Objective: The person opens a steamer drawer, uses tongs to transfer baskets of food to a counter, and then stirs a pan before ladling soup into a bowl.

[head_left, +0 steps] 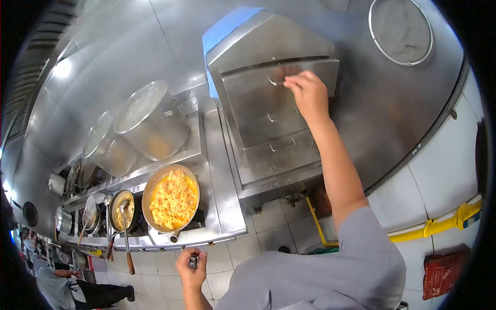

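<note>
Lower centre-left, the wok [173,199] of yellow fried food sits on the stove [227,206], and just below its handle the left hand [192,269] is closed around a small dark object [192,261] I cannot identify. At upper centre the right hand [309,93] has its fingers curled together on the handle of the top drawer [248,101] of the steel cabinet [274,157]; the step looks like opening that drawer, which calls for a firm, straight pull on the handle.

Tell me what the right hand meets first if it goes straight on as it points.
The top drawer of the steel cabinet: fingertips of the right hand look already at its handle, though depth is unclear.
</note>
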Available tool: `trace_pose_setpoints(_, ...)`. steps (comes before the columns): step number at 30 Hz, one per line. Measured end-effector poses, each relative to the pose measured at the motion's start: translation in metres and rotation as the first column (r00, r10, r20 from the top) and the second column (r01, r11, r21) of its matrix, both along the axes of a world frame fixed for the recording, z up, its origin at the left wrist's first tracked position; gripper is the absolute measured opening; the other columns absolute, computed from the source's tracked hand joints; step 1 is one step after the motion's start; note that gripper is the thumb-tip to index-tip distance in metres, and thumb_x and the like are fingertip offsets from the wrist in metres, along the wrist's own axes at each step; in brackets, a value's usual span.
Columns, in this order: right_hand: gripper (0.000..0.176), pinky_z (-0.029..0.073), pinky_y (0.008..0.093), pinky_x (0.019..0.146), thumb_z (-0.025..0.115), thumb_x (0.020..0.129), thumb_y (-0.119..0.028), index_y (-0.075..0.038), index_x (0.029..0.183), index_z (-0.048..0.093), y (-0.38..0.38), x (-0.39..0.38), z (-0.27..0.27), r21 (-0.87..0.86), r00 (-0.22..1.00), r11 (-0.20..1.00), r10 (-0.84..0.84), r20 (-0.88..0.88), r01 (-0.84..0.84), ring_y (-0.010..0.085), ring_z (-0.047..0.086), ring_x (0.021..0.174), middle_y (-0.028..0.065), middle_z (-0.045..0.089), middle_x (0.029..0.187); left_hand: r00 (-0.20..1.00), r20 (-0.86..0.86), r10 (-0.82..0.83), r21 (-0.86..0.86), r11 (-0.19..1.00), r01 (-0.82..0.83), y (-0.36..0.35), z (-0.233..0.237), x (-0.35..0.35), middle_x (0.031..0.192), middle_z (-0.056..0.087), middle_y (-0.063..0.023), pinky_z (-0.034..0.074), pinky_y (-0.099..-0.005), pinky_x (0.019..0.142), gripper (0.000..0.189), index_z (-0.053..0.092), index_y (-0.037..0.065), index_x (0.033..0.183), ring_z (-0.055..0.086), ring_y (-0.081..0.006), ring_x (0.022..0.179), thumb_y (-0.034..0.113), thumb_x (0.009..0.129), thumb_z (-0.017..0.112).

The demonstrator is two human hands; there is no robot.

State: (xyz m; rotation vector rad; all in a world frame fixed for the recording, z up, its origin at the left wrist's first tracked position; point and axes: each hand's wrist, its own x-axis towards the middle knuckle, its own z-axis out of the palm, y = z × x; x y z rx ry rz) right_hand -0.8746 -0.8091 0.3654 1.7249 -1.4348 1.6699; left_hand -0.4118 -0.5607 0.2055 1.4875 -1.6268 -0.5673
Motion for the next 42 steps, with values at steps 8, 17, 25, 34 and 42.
trace_pose_setpoints(8, 0.026, 0.049, 0.0424, 0.093, 0.072, 0.087, -0.014, -0.010, 0.113, 0.074, -0.039, 0.014, -0.037, -0.326, 0.938, 0.922, -0.282, -0.200, 0.207, 0.0350, 0.061, 0.109, 0.0126, 0.066, 0.118, 0.980, -0.025, 0.196, 0.035, 0.980, -0.195, 0.050, -0.024, 0.016, 0.076, 0.062, -0.0026, 0.045, -0.0267, 0.066, 0.027, 0.063, -0.001, 0.089, 0.055, -0.0118, 0.071, 0.021, 0.089, 0.078)
trace_pose_setpoints(17, 0.082, 0.014, 0.0578, 0.120, 0.061, 0.095, -0.041, 0.000, 0.156, 0.025, -0.022, 0.030, -0.263, 0.448, 0.871, 0.795, -0.194, -0.452, 0.409, 0.0449, 0.016, 0.150, 0.0233, 0.018, 0.164, 0.944, 0.120, 0.307, -0.012, 0.951, -0.308, 0.071, 0.002, 0.018, 0.080, 0.066, -0.0122, 0.051, -0.0364, 0.067, 0.022, 0.065, 0.005, 0.089, 0.064, -0.0309, 0.072, 0.011, 0.078, 0.082)
trace_pose_setpoints(25, 0.027, 0.038, 0.0514, 0.104, 0.061, 0.097, -0.028, -0.007, 0.114, 0.065, 0.092, 0.098, -0.328, 0.471, 0.959, 0.871, 0.236, -0.159, -0.136, 0.0389, 0.053, 0.118, 0.0206, 0.057, 0.127, 0.967, 0.117, 0.225, -0.027, 0.974, -0.224, 0.075, -0.007, 0.031, 0.088, 0.069, -0.0107, 0.053, -0.0389, 0.072, 0.023, 0.066, 0.008, 0.098, 0.067, -0.0305, 0.081, 0.010, 0.079, 0.080)
trace_pose_setpoints(34, 0.019, 0.045, 0.0467, 0.101, 0.067, 0.090, -0.020, -0.003, 0.096, 0.072, 0.207, 0.321, -0.240, 0.297, 0.446, 0.374, 0.865, 0.231, -0.879, 0.0343, 0.056, 0.118, 0.0146, 0.063, 0.119, 0.997, 0.051, 0.066, -0.181, 0.982, -0.056, 0.078, 0.011, 0.022, 0.102, 0.070, -0.0097, 0.052, -0.0415, 0.086, 0.039, 0.067, 0.007, 0.109, 0.064, -0.0325, 0.100, 0.003, 0.071, 0.075)
trace_pose_setpoints(42, 0.031, 0.040, 0.0528, 0.107, 0.063, 0.087, -0.027, -0.006, 0.109, 0.068, 0.216, 0.417, -0.218, 0.519, -0.312, -0.173, 0.931, -0.192, -0.837, 0.0335, 0.060, 0.114, 0.0128, 0.066, 0.113, 0.975, 0.079, 0.206, -0.246, 0.952, -0.181, 0.154, 0.011, 0.029, 0.105, 0.069, -0.0038, 0.050, -0.0408, 0.090, 0.035, 0.068, 0.009, 0.105, 0.059, -0.0304, 0.103, 0.008, 0.072, 0.079)
